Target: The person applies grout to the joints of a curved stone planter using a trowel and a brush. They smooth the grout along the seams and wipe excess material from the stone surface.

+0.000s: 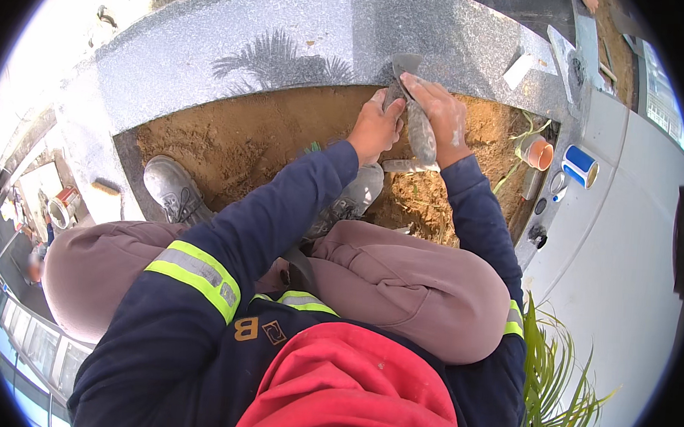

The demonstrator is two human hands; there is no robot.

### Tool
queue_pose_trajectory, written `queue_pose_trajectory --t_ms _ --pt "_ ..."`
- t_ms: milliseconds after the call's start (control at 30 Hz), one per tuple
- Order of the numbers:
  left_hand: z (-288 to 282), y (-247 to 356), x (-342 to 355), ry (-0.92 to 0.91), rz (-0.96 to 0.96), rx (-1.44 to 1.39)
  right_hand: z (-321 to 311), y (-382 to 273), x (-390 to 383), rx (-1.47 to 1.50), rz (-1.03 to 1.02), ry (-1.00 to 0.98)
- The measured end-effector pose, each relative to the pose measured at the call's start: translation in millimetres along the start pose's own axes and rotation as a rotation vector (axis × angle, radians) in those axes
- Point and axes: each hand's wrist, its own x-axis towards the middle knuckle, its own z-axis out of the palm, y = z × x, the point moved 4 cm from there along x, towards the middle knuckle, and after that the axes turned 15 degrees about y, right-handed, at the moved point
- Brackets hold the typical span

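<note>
My right hand (438, 114), dusted with pale powder, is closed around a grey-smeared scraper (420, 132). Its wide blade end points away from me, over the edge of the speckled grey granite slab (305, 34), and its handle hangs toward me. Just left of it, my left hand (376, 129) is curled, fingers bent and thumb up, against a small grey piece (394, 95) beside the scraper; what that piece is, I cannot make out. Both hands are above the bare brown soil (261, 124) inside the granite border.
My dusty shoes (175, 189) stand in the soil bed. At right are an orange pipe end (541, 154), a blue-and-white can (580, 166) and a white scrap (518, 70) on the stone. Palm leaves (554, 379) rise at lower right. A brush (106, 187) and a bucket (65, 207) sit left.
</note>
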Motion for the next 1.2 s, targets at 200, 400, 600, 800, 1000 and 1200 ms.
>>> queue_pose_trajectory --t_ms 200,400,600,800,1000,1200 --pt "-3.0 -3.0 -0.6 -0.015 -0.010 0.021 -6.8 2.7 18.7 -0.028 0.012 0.034" --pt "-2.9 -6.3 1.7 0.005 0.016 0.040 -2.5 5.8 21.8 -0.102 0.009 0.084" --pt "-1.4 -6.8 0.4 -0.020 -0.001 0.025 -0.1 -3.0 -14.6 -0.078 0.038 0.024" --pt "-2.2 -5.1 -1.5 -0.021 -0.036 0.009 -2.4 -2.6 -13.7 -0.076 0.152 0.035" --pt "-2.0 -3.6 -3.8 0.031 -0.072 0.034 -14.2 22.9 2.3 -0.065 0.168 0.045" --pt "-2.8 -1.5 -8.7 -0.029 -0.065 0.039 -8.0 0.3 -9.2 0.024 0.170 0.048"
